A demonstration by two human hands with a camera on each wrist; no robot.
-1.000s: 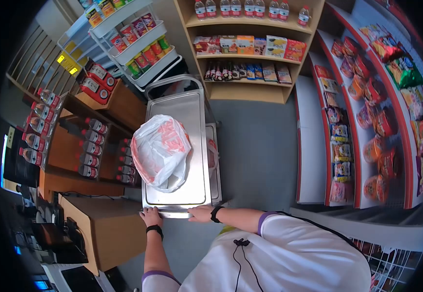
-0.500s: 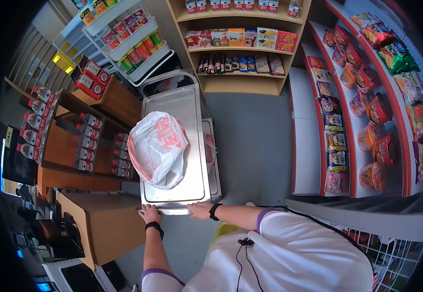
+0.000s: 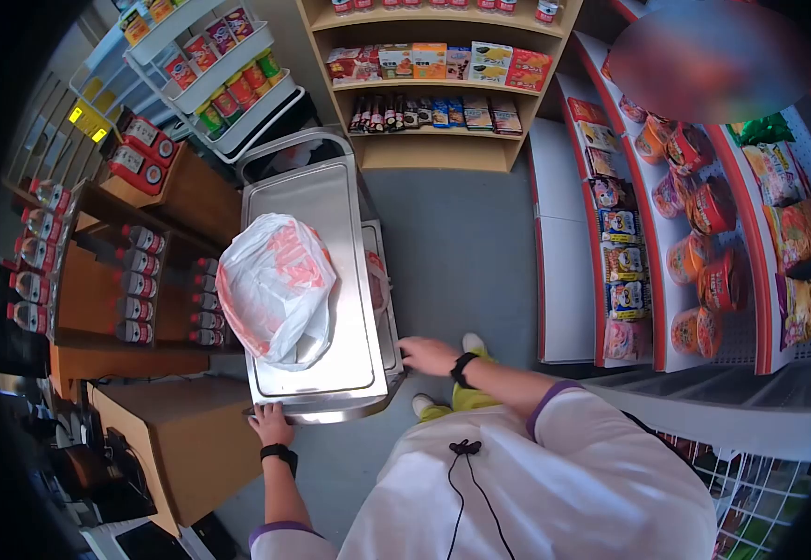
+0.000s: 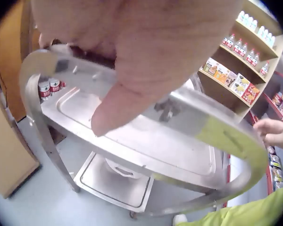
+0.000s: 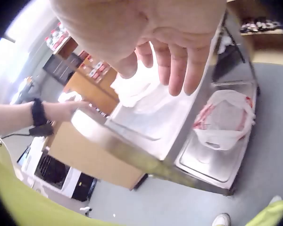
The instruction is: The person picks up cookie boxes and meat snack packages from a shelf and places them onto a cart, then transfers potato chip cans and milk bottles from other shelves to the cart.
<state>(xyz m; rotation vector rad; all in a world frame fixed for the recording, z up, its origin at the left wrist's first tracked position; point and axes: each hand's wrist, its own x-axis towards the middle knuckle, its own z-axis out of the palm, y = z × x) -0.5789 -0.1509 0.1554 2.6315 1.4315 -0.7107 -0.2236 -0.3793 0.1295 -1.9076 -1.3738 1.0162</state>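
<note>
A metal two-tier cart (image 3: 357, 280) stands in front of the person. On its top tray sits a white plastic bag with red print (image 3: 279, 289), its mouth bunched. Another white and red bag (image 5: 224, 122) lies on the lower tray. The left hand (image 3: 272, 426) grips the left end of the push handle (image 3: 335, 414), thumb on the near side in the left wrist view. Off the handle, the right hand (image 3: 429, 356) is held beside the cart's near right corner with nothing in it. Its fingers (image 5: 178, 70) extend loosely in the right wrist view.
Red-edged racks of noodles and snacks (image 3: 625, 252) line the right side. A wooden shelf (image 3: 438, 154) with boxes and bottles stands at the back. To the left are bottle shelves (image 3: 97, 299), a white tiered rack (image 3: 247, 121) and a brown cabinet (image 3: 205, 448). Grey floor (image 3: 461, 243) lies between cart and racks.
The right hand has let go of the handle and moved right, up beside the cart's corner. The left hand keeps its hold. The scene has shifted left in the head view.
</note>
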